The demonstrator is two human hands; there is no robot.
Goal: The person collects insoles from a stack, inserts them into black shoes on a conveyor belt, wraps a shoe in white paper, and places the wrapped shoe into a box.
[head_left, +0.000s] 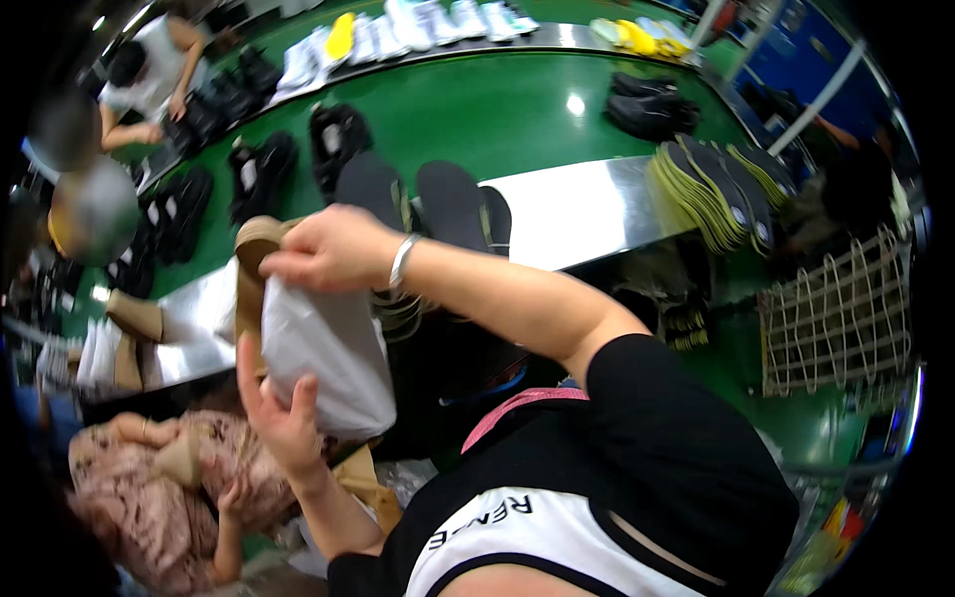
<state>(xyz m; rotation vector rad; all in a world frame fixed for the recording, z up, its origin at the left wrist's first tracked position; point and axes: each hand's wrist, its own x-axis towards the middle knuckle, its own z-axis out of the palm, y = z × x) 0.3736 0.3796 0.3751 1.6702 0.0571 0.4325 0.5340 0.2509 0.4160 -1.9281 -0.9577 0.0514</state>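
Note:
My right hand (333,249), a silver bracelet at its wrist, is closed at the top of a white sheet (328,358), beside the rounded end of a tan, cardboard-like curved piece (251,289). The sheet hangs below the fingers; whether it is paper or thin plastic I cannot tell. Lower down, my left hand (284,423) has its thumb and index finger spread at the sheet's lower left side. Whether it touches the sheet is unclear. Just behind my right wrist lie black insoles (453,199) on a metal ledge (587,204).
Black shoes (261,179) stand on the green surface (468,109) ahead. More insoles with yellow-green edges (696,194) are stacked at right, near a netted rack (836,313). Tan pieces (137,316) lie at left. A co-worker in patterned pink (129,497) sits close at lower left.

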